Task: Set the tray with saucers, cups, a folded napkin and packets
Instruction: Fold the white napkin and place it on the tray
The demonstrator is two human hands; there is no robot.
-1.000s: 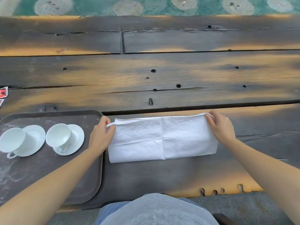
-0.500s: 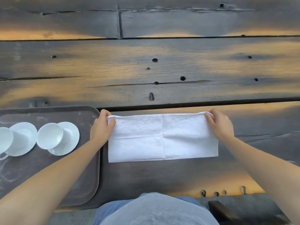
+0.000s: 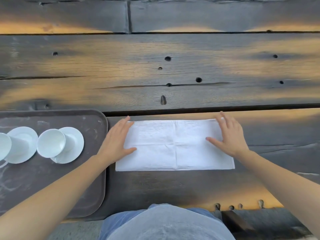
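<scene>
A white napkin (image 3: 174,149), folded into a long rectangle, lies flat on the dark wooden table just right of a brown tray (image 3: 97,170). My left hand (image 3: 116,139) rests flat with fingers spread on the napkin's left end. My right hand (image 3: 228,135) lies flat and spread on its right end. On the tray stand two white cups on white saucers: one (image 3: 52,142) near the tray's middle, the other (image 3: 17,144) at the frame's left edge. No packets are visible.
The wooden table (image 3: 173,70) stretches far ahead with gaps between planks and several knot holes. Its near edge runs just in front of my lap (image 3: 166,222). A dark bench piece (image 3: 259,222) sits at the lower right.
Both hands have let go of the napkin's far corners and now lie flat and spread on its ends. The view has tilted down and shifted right, so the tray sits further left.
</scene>
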